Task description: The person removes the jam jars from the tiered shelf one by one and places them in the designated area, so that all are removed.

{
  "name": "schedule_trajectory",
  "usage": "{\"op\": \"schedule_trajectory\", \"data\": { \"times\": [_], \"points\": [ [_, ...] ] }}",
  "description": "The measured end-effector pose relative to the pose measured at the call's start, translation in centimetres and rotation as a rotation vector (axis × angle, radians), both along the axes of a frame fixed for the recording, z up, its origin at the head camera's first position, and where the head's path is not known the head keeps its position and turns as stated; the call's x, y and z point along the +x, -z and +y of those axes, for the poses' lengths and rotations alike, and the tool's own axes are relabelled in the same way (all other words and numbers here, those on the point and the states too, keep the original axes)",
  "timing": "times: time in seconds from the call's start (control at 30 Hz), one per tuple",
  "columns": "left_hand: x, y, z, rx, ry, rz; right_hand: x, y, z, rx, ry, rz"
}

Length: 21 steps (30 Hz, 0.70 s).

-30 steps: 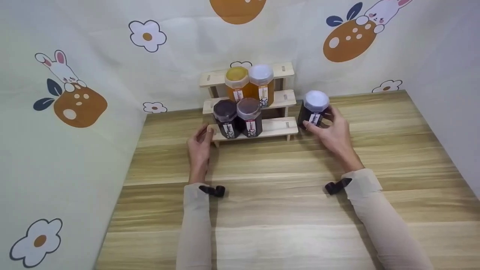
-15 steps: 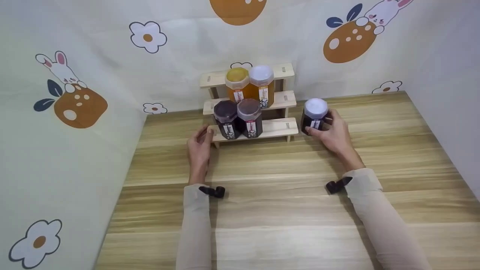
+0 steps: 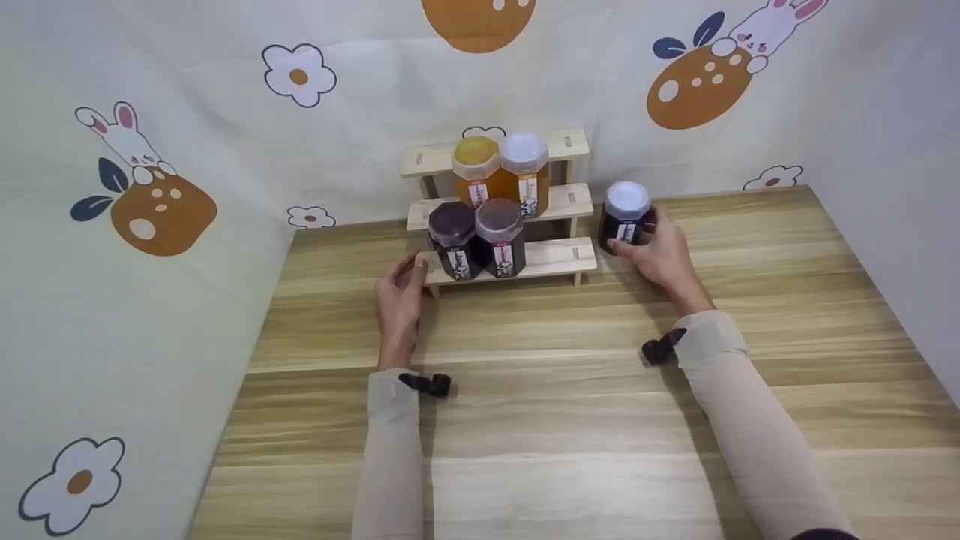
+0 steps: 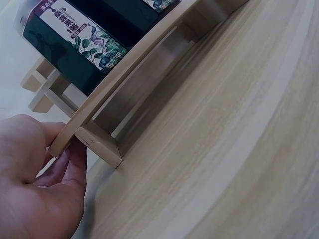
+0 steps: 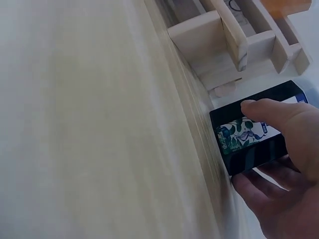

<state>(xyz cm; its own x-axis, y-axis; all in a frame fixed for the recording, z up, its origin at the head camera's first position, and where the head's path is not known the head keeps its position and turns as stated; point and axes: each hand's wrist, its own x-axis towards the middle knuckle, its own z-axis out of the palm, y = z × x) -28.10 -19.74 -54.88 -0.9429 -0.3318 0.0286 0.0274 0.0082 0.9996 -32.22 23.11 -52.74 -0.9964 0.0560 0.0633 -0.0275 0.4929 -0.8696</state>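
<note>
My right hand [image 3: 664, 251] grips a dark jar [image 3: 626, 217] with a white lid, upright just right of the wooden three-step shelf [image 3: 559, 257]. In the right wrist view the thumb lies across the label of this jar [image 5: 249, 132] and the fingers curl under its far side. My left hand [image 3: 400, 292] pinches the left end of the lowest step; the left wrist view shows thumb and fingers around that board [image 4: 94, 107]. Two dark jars [image 3: 454, 240] stand side by side on the lowest step. Behind them, two amber jars [image 3: 527, 180] stand on the middle step.
The shelf stands on a wood-grain table [image 3: 570, 420] close to a printed back curtain [image 3: 375, 97]. Curtain walls also rise at the left and right table edges. The top step [image 3: 568, 142] rises behind the amber jars.
The right hand first brought the dark jar slightly nearer, then moved it back toward the curtain, the forearm following. The left hand has kept its hold on the shelf.
</note>
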Motion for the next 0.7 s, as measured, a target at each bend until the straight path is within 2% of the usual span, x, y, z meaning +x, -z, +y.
{"op": "schedule_trajectory", "data": {
  "times": [0.33,0.57,0.7],
  "points": [
    [0.1,0.0,0.0,-0.009,-0.003,0.006,-2.9,-0.6,-0.6,0.044,-0.003,-0.002],
    [0.0,0.1,0.1,0.039,0.007,0.01,-3.9,-0.9,-0.8,0.062,0.007,-0.009],
    [0.1,0.0,0.0,0.021,0.005,0.006,-4.3,-0.9,-1.0,0.071,0.007,-0.007]
  ]
}}
